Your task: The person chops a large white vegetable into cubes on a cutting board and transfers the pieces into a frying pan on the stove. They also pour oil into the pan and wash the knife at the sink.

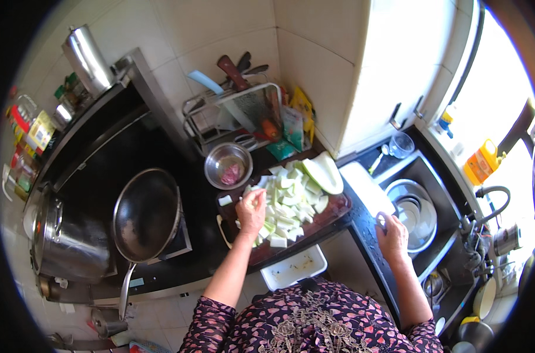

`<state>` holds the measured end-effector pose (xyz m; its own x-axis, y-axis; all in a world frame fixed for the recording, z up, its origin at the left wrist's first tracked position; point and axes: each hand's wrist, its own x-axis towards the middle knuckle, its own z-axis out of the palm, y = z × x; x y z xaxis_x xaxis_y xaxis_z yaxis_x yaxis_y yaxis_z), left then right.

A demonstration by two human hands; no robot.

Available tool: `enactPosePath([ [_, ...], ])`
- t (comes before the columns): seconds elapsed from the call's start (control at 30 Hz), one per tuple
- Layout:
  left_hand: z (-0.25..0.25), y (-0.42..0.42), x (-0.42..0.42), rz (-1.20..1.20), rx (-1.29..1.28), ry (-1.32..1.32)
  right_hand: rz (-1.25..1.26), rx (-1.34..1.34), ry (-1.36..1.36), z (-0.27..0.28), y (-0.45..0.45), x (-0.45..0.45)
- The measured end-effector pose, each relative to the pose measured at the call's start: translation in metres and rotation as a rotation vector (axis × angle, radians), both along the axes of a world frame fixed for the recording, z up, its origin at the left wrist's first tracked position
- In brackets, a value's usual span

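My left hand (pixel 251 215) is over the left side of a heap of cut pale-green gourd or melon pieces (pixel 289 200). Its fingertips are pinched together; whether a piece is between them is hidden. The heap lies on a dark red-brown cutting board (pixel 333 212) with a pale handle at its left end. Behind the heap, a large uncut wedge of the same gourd or melon (pixel 327 174) rests on the board. To the right, my right hand (pixel 393 236) grips the near end of a flat white rectangular thing (pixel 365 187), too glaring to identify, beside the sink.
A steel bowl with raw meat (pixel 221 170) stands behind the board, before a knife rack (pixel 232 106). At left are a wok (pixel 146 216) and a large steel pot (pixel 69 242). Metal basins (pixel 413 216) sit in the sink; a white plastic bin (pixel 296 267) hangs below the counter edge.
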<state>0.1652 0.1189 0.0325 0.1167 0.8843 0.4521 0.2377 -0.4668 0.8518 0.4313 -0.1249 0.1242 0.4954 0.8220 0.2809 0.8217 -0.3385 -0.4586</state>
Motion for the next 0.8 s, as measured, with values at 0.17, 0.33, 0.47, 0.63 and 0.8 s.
enactPosePath([
  [0.17,0.008,-0.039,0.012,-0.151,-0.465,-0.2,-0.242,-0.096,-0.01,-0.108,-0.007,0.044],
  [0.33,0.017,-0.06,0.006,-0.119,-0.29,-0.133,-0.153,-0.142,-0.049,-0.144,0.002,0.051],
  [0.47,0.026,-0.075,-0.012,-0.03,-0.208,0.037,-0.111,-0.103,-0.045,-0.163,0.015,0.06],
  [0.63,0.009,-0.102,-0.039,-0.027,-0.371,-0.186,-0.013,-0.089,-0.042,-0.165,0.023,0.061],
  [0.8,0.001,-0.129,-0.059,0.2,-0.383,-0.153,-0.005,-0.14,-0.023,-0.16,0.019,0.057],
])
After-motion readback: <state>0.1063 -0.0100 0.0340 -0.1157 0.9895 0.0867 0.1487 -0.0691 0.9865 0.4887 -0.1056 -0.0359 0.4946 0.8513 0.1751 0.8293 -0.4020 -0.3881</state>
